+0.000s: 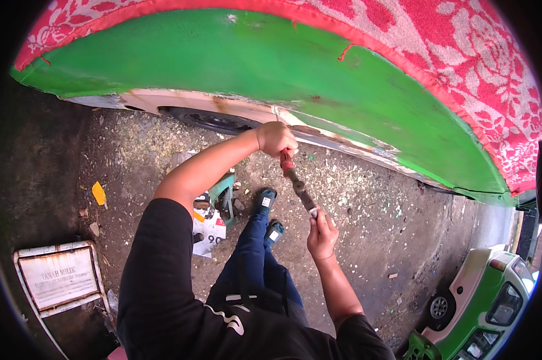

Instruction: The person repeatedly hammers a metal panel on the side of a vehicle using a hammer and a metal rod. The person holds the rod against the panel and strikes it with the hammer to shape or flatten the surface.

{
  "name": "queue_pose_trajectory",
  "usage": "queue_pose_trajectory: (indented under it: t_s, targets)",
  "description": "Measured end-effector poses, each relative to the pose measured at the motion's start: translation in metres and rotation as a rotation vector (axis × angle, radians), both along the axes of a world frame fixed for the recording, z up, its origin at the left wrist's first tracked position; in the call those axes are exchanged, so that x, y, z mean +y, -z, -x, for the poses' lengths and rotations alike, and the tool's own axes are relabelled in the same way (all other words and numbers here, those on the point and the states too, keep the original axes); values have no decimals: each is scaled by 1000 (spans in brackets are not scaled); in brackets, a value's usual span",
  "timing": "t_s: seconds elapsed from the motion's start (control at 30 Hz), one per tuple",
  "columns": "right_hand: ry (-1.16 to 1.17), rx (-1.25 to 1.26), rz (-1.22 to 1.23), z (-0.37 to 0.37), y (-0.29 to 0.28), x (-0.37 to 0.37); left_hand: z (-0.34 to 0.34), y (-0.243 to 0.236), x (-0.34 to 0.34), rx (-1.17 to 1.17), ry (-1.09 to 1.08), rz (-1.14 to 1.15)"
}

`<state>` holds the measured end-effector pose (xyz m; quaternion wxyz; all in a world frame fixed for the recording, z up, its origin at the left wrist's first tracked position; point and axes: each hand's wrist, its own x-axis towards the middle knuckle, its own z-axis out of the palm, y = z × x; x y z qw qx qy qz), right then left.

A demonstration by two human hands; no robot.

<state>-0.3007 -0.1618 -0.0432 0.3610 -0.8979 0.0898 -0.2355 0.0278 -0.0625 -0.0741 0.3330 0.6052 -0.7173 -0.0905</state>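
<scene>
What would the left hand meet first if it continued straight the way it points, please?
Probably the worn lower side of the nearest vehicle; it lies beyond the left hand in the picture, though depth is unclear.

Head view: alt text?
A person's left hand grips a red-handled metal tool; the right hand holds its far end. Beyond, a red and white floral cloth partly covers a green and white vehicle; pale flakes litter the ground.

Both hands (277,138) curled, left elbow (166,193) bent
</scene>
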Motion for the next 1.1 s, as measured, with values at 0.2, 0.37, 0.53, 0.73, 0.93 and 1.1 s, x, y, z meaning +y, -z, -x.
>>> queue_pose_trajectory:
  t_s: [0.2, 0.37, 0.53, 0.73, 0.93, 1.1]
  targets:
    - [3, -272, -23, 10, 2, -5, -7, -6, -4, 67, -14, 38]
    - [-35, -139, 38, -16, -34, -2, -6, -14, -10, 159, -85, 80]
    - [29, -82, 78, -26, -54, -7, -7, -15, -12, 181, -187, 70]
    - [110, -257, 2, -29, -67, -15, -5, -26, -16, 229, -218, 85]
    - [117, 7, -60, -31, -59, -8, -3, -16, -22, 278, -274, 122]
    - [104, -190, 17, -38, -53, -18, -3, -22, -23, 321, -349, 58]
